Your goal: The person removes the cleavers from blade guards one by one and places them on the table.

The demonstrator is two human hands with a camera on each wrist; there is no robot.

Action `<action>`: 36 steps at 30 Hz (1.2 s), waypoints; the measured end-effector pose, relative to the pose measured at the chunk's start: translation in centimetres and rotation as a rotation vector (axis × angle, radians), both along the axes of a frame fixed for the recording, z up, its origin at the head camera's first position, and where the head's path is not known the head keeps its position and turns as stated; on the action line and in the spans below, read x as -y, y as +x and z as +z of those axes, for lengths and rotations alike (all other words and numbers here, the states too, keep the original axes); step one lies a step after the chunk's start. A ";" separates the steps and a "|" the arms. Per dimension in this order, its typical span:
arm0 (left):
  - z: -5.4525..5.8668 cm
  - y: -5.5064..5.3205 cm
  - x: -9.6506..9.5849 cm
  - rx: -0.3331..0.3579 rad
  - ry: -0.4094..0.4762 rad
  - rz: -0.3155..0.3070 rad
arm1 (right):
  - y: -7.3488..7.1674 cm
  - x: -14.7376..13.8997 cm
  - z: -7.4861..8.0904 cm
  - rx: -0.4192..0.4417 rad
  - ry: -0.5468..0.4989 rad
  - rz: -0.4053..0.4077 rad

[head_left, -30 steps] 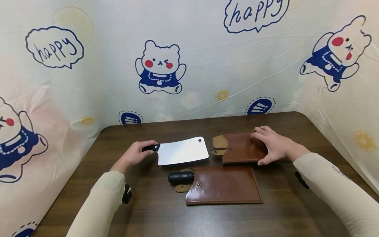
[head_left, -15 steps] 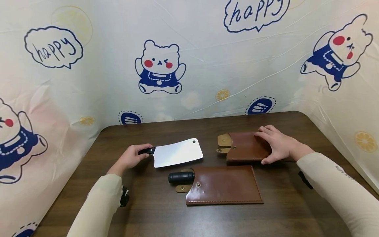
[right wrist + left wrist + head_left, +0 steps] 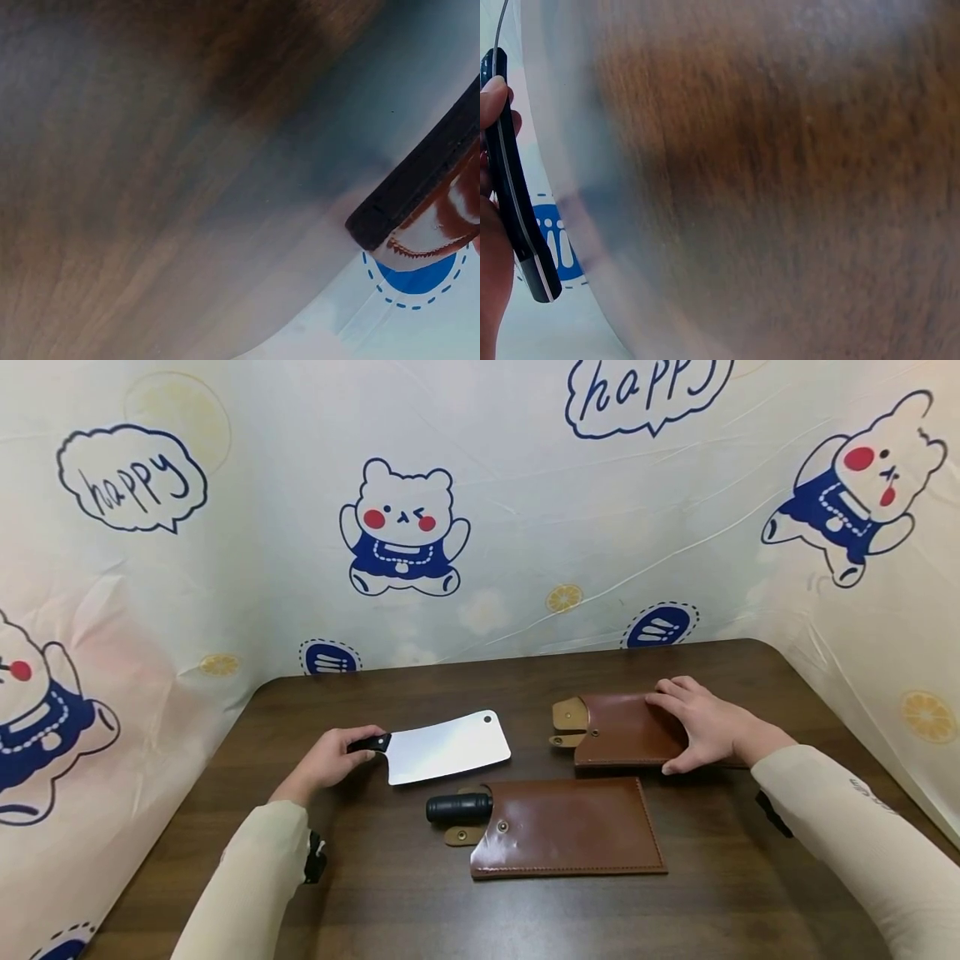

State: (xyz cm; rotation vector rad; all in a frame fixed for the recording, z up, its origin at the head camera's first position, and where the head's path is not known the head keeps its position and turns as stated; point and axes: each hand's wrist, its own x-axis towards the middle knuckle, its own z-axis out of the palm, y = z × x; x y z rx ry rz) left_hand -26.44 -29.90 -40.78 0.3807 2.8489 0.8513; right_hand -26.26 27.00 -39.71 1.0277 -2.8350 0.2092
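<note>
In the head view, a cleaver with a broad silver blade lies low over the table, its tip pointing right. My left hand grips its black handle, which the left wrist view shows side-on. To the right, my right hand holds a brown leather knife sheath across its width, thumb at the near edge and fingers over the far side. The sheath's tan flap and strap face left, a gap away from the blade. Only an edge and corner of this sheath show in the right wrist view.
Nearer the front lies a second brown leather sheath, with a black handle sticking out of its left end beside a tan snap strap. The dark wooden table meets a printed cloth behind and at the sides.
My left hand has drawn the cleaver a little left and nearer. The sheath under my right hand has slid slightly right, widening the gap between them. Little differs over the last half second.
</note>
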 end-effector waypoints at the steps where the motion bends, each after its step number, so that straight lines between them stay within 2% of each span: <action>1: -0.1 0.0 0.0 0.002 -0.001 -0.001 | 0.0 0.0 -0.1 0.005 0.001 -0.005; 14: -1.0 -0.4 -0.1 -0.014 -0.013 -0.020 | -0.1 -0.6 -1.0 0.070 0.026 -0.039; 22: -1.0 -0.6 -0.3 0.024 -0.032 -0.028 | -0.5 -0.8 -1.5 0.111 0.064 -0.030; 29: -1.2 -0.7 -0.1 -0.020 -0.063 -0.076 | -0.8 -0.8 -2.0 0.151 0.094 -0.033; 36: -1.3 -0.8 -0.3 -0.026 -0.071 -0.075 | -1.3 -0.9 -2.4 0.172 0.100 -0.030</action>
